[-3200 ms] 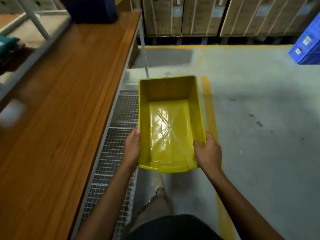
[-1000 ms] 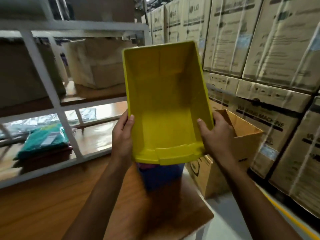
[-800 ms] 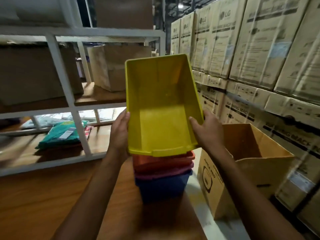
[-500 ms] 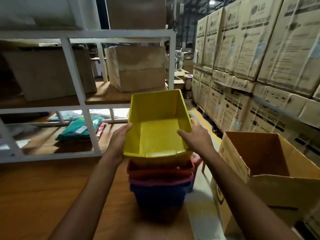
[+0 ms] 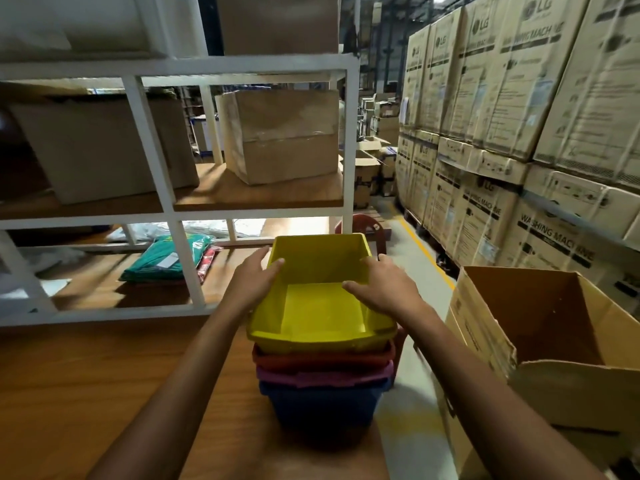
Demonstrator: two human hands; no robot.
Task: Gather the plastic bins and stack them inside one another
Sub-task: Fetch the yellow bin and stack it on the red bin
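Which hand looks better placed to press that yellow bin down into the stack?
Probably the right hand: its fingers reach over the yellow bin's rim into the inside. The left hand lies along the outer wall, fingertips only at the rim. Both look loose.

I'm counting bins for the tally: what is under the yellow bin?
Under the yellow bin sit three nested bins: red, purple, then blue on the wooden table. Only their rims and fronts show; insides are covered.
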